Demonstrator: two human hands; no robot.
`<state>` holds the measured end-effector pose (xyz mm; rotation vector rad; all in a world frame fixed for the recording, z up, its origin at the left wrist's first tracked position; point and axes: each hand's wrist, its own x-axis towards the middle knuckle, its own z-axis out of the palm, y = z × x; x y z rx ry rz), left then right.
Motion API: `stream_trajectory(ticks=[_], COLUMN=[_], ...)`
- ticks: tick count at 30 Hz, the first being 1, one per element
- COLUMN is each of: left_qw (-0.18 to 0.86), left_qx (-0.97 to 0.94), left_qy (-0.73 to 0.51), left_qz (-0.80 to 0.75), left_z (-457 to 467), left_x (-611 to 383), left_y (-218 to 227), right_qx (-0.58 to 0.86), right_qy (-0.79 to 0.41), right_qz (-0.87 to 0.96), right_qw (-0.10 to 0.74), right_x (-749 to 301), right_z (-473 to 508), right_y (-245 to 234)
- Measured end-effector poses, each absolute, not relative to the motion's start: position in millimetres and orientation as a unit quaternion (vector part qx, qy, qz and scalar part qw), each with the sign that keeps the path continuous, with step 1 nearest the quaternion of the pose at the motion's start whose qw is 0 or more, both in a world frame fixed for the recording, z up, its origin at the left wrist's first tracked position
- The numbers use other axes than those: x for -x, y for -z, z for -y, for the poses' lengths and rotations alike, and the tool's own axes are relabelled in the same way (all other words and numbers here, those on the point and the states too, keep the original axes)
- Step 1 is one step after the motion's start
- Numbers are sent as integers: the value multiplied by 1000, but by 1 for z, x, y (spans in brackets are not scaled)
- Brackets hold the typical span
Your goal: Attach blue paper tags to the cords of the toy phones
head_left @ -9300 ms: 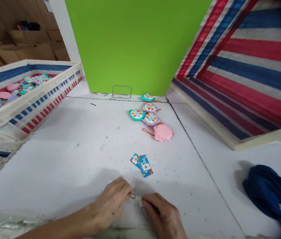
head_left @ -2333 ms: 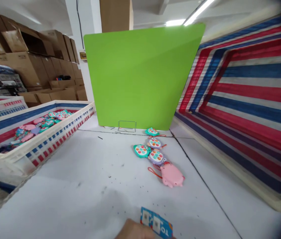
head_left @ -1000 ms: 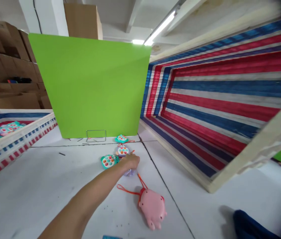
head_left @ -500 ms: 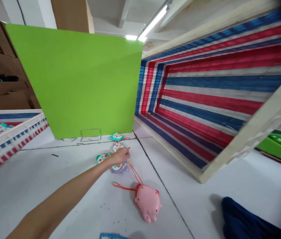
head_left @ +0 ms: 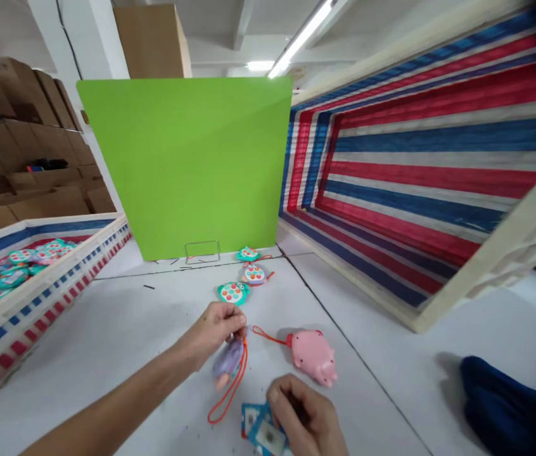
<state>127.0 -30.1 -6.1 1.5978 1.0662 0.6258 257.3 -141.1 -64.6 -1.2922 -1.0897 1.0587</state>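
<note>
My left hand [head_left: 218, 332] is closed in a pinch at the upper end of a small purple toy [head_left: 228, 362], which hangs tilted. An orange-red cord loop [head_left: 224, 408] dangles from that toy. My right hand [head_left: 306, 415] is curled, fingertips pinching the edge of small blue printed cards [head_left: 268, 434] at the bottom of the view. Between and right of my hands, a pink animal-shaped toy [head_left: 313, 356] lies face down, its orange-red cord stretched left. Beyond my left hand lie a teal toy [head_left: 233, 292], a purple one [head_left: 255, 274] and another teal one [head_left: 248, 254], dotted faces up.
A large green board [head_left: 192, 164] stands at the back, with a wire frame [head_left: 202, 251] at its foot. On the right, a big crate lined with striped cloth [head_left: 420, 164] lies on its side. A left crate [head_left: 101, 253] holds several toys. Dark blue cloth [head_left: 500, 405] lies at lower right.
My left hand has come nearer, lifting the purple toy away from the others. My right hand has entered at the bottom, at the blue cards. The view has shifted left.
</note>
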Motion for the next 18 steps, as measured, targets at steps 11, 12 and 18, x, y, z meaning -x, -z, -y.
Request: stream_trajectory(ticks=[11,12,18], left_qw=[556,550,555], left_qx=[-645,-649,-671], left_qy=[-285,-286,-260], left_qz=[-441,-442,-419], left_z=[74,75,88], left_x=[-120,-120,-122], left_y=[21,21,28], right_qx=[541,546,569], right_qy=[-428,-422,-401], right_qz=[523,517,505], right_qw=[501,507,510], right_x=[-239,-239,-243], right_z=[128,128,136], right_y=[60,59,52])
